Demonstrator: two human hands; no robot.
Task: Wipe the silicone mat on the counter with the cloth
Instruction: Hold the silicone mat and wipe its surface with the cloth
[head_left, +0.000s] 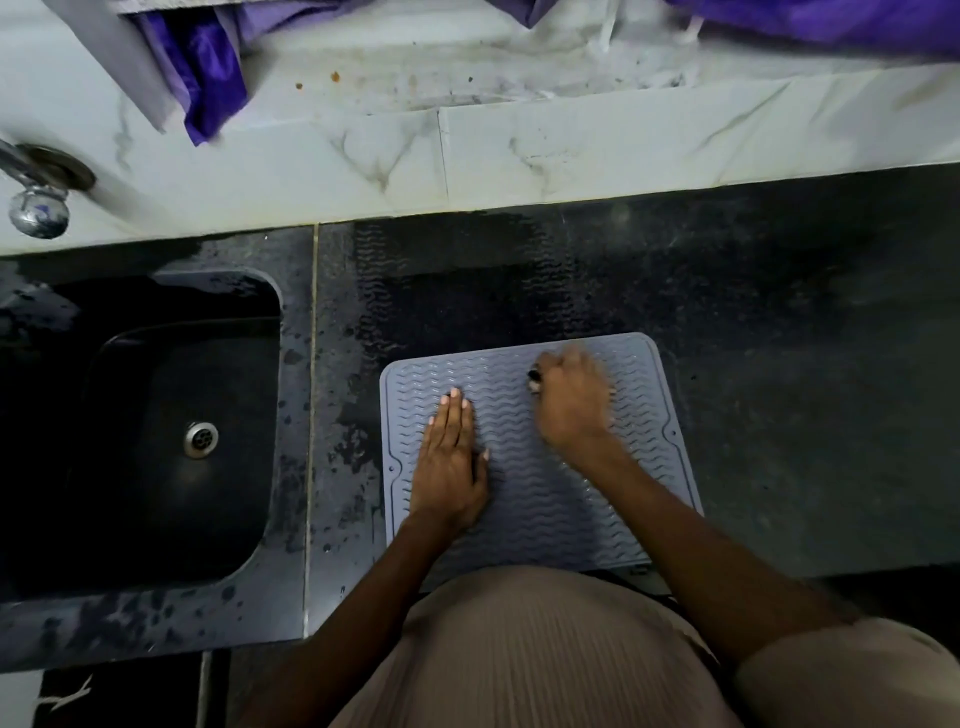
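The silicone mat (540, 462) lies flat on the dark counter (779, 389), under both hands and close to the person's body, with the sink (156, 426) off beyond the left hand. The left hand (451, 462) rests on the mat with straight fingers pressed down, palm flat, holding nothing. The right hand (571, 402) is on the far part of the mat, ahead of and beside the left; its fingers are curled into a fist around something small and dark that peeks out at the thumb side. That is likely the bunched cloth (534, 379), though blur makes it hard to be sure

The mat looks thin, soft and floppy, with a wavy ribbed face and a raised rim. On the wet, smooth counter around the hands it will probably slide or ripple when rubbed, so the flat left palm serves well as an anchor. To lift it, pinching a corner or an edge seems best; it should be light and will droop. The ridges will likely catch the cloth a little, so strokes along the waves should run easier
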